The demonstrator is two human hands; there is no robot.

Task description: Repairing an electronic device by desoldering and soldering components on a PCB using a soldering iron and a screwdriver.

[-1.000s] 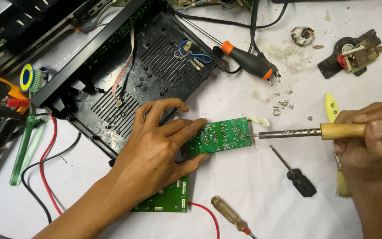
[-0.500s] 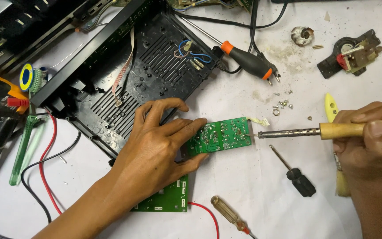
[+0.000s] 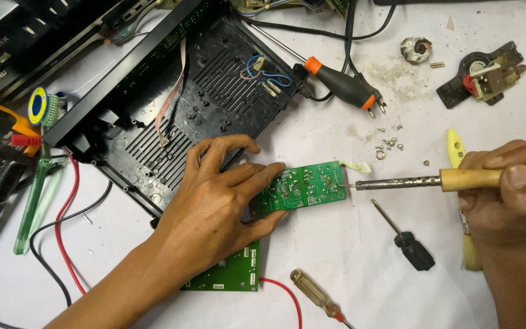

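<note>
Left hand [image 3: 214,207], right hand [image 3: 512,204]: bare, no gloves, rings; forearms unsleeved.

A small green circuit board [image 3: 304,188] lies flat on the white counter [image 3: 348,256]. It is shaped like a rectangle and sits a little tilted. Its top side is covered with tiny shiny silver dots. A small white plug [image 3: 358,166] on short wires hangs off its top right corner. The left hand [image 3: 214,210] rests on its left end, with the fingers on the top edge and the thumb at the bottom edge.

The soldering iron [image 3: 452,180] has a light wooden handle and a long dark metal rod. It lies level, pointing left. Its thin tip touches the right edge of the board. The right hand [image 3: 509,195] is wrapped around the handle.
</note>
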